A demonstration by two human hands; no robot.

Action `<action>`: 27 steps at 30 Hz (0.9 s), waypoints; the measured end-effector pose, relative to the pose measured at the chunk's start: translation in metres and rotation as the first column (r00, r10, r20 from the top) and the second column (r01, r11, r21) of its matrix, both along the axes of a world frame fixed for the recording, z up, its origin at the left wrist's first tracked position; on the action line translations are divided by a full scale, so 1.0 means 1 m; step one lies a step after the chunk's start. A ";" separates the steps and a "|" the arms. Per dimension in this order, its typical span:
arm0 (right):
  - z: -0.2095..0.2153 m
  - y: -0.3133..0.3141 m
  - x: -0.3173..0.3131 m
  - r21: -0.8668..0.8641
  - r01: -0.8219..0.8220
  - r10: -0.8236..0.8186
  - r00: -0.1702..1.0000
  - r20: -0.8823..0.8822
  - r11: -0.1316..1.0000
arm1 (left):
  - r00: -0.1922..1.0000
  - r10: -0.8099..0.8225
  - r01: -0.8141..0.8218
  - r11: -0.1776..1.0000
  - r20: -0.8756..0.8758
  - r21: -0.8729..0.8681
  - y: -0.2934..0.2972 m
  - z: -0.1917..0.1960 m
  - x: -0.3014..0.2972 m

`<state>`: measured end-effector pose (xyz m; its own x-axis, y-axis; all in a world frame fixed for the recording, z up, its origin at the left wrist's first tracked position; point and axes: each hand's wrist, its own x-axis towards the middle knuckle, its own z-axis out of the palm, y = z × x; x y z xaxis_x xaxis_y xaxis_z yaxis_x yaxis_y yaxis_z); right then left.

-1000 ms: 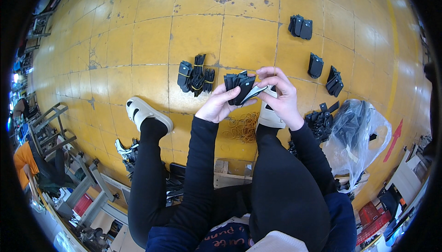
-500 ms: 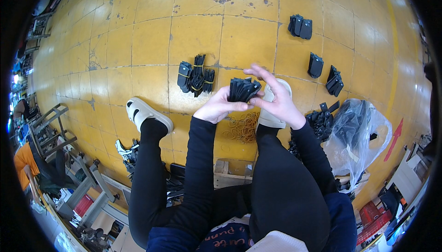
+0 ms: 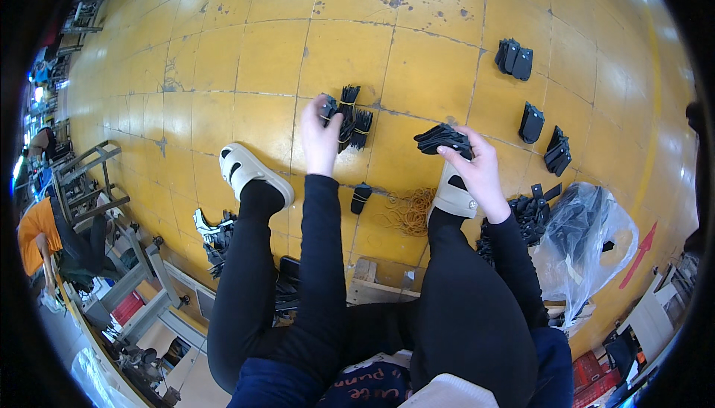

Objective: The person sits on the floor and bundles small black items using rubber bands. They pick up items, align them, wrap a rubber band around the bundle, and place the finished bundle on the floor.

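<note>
Yellow tiled floor (image 3: 223,73), person seated above it, legs in black, pale sandals. A second ago both hands met in front around one black bundle; now they've split. Left hand (image 3: 322,134) has reached out to the pile of black bundled pieces (image 3: 350,117) on the floor, fingers curled down, touching its left end — can't tell if it actually grips a piece. Right hand (image 3: 477,169) keeps the fanned black stack (image 3: 443,140), fingers closed on its right end, held just above the right sandal (image 3: 454,195). Reads as: the stack in hand is done or being added to, and the left hand is going to the pile, either fetching or placing.

Around:
- one single black piece (image 3: 360,198) on the floor between the feet
- heap of tan rubber bands (image 3: 408,213) just beside it, near the right sandal
- more black stacks set well apart at upper right (image 3: 514,58), (image 3: 530,122), (image 3: 557,153)
- loose black pieces (image 3: 525,214) by the right leg, touching a clear plastic bag (image 3: 588,236)
- wooden block (image 3: 365,277) under the knees
- left sandal (image 3: 249,173) left of the pile

Nothing blocks the left hand's reach. Another person in orange at far left edge (image 3: 37,236), not involved.
</note>
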<state>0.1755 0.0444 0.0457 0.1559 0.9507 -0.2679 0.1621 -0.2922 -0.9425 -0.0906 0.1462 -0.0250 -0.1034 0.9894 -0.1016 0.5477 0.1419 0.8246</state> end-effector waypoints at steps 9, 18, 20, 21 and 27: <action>-0.005 -0.005 -0.001 0.011 -0.015 0.015 1.000 -0.027 1.000 | 0.991 -0.027 -0.001 0.978 -0.129 -0.209 0.008 -0.036 -0.055; 0.005 -0.004 -0.006 -0.032 0.093 -0.098 0.966 -0.241 0.995 | 0.482 0.407 0.039 0.875 0.776 -0.483 -0.005 0.025 -0.049; 0.015 -0.003 -0.009 -0.036 0.093 -0.100 0.940 -0.328 0.995 | 0.221 0.399 0.239 0.863 0.890 -0.446 -0.009 0.045 -0.022; 0.023 -0.004 -0.008 -0.049 0.064 -0.077 0.940 -0.332 0.997 | 0.102 0.398 0.326 0.853 0.912 -0.408 -0.012 0.055 -0.005; 0.072 -0.005 -0.009 0.051 0.080 -0.071 0.984 -0.163 0.996 | 0.123 0.218 0.587 0.771 0.968 -0.248 -0.037 0.111 0.079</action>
